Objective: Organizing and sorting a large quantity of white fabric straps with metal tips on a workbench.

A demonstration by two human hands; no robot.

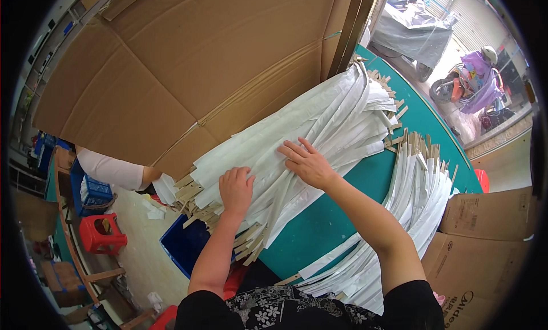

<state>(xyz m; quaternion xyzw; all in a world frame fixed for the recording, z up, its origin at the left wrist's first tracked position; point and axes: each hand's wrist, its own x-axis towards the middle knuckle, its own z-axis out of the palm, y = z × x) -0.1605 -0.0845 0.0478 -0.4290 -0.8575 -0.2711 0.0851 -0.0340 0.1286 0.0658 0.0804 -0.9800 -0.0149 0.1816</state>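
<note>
A thick heap of long white strips with tan, stick-like ends [274, 142] lies slantwise on a green table [342, 216]. My left hand [236, 188] rests on the heap's near side, fingers together and laid on the strips. Farther right, my right hand [308, 163] lies on top of the same heap with its fingers spread. Neither hand grips a strip. A second bundle of similar white strips [408, 199] runs under my right forearm, along the table's right side.
Behind the heap stands a large cardboard sheet [217, 50]. Another person's sleeved arm [111, 169] reaches in at the heap's left end. A blue bin [181, 244] and red stool [103, 234] are on the left, a cardboard box [485, 239] on the right.
</note>
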